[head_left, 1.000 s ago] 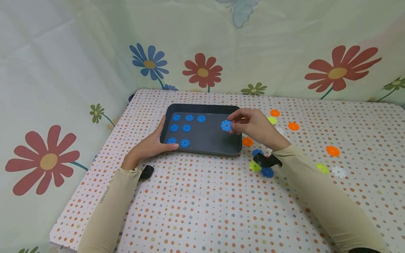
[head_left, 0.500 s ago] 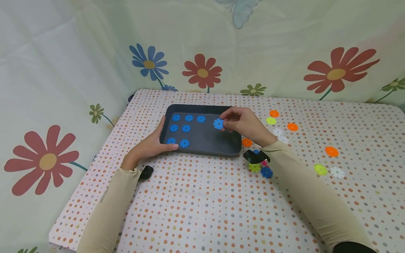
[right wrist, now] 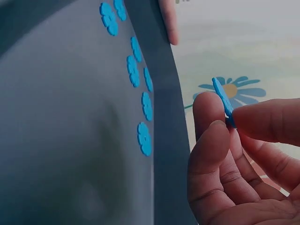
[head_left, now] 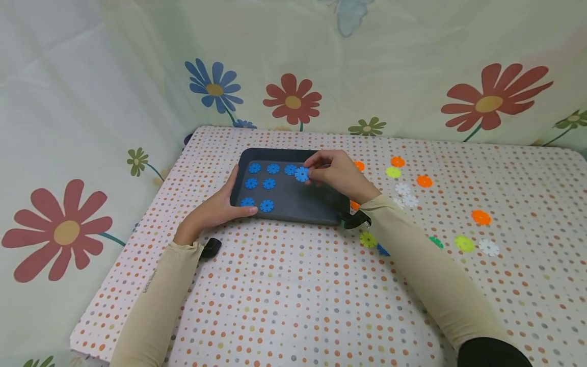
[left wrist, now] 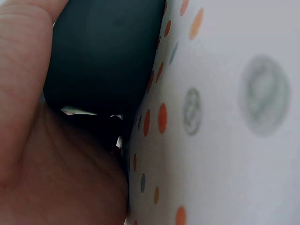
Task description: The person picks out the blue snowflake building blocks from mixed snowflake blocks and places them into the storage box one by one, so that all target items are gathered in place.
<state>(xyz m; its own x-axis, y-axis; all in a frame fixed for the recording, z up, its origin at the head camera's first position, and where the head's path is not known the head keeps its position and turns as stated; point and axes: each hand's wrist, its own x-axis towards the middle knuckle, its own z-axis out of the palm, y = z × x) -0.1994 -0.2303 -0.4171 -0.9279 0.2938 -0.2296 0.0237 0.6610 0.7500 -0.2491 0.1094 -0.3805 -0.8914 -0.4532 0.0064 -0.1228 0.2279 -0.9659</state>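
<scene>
A dark grey rectangular tray (head_left: 316,204) lies on the table, with several blue notched plastic discs (head_left: 268,183) in rows at its left end. My left hand (head_left: 215,206) holds the tray's left end, thumb at the front rim and fingers along the side. Its palm stands against the dark tray wall (left wrist: 103,51) in the left wrist view. Between thumb and fingers, my right hand (head_left: 337,173) pinches another blue disc (head_left: 301,174) over the tray. This disc shows edge-on in the right wrist view, and in the head view it overlaps the last disc of the back row.
Loose orange discs (head_left: 424,181), white discs (head_left: 409,200), yellow-green discs (head_left: 464,243) and a green disc (head_left: 435,241) lie on the dotted tablecloth (head_left: 275,285) to the right. The right sleeve (head_left: 426,265) partly covers a blue disc. A flowered curtain (head_left: 394,66) hangs behind the table.
My right hand has moved left across the tray with the pinched blue disc, from the right side to beside the back row. The left hand stays on the tray.
</scene>
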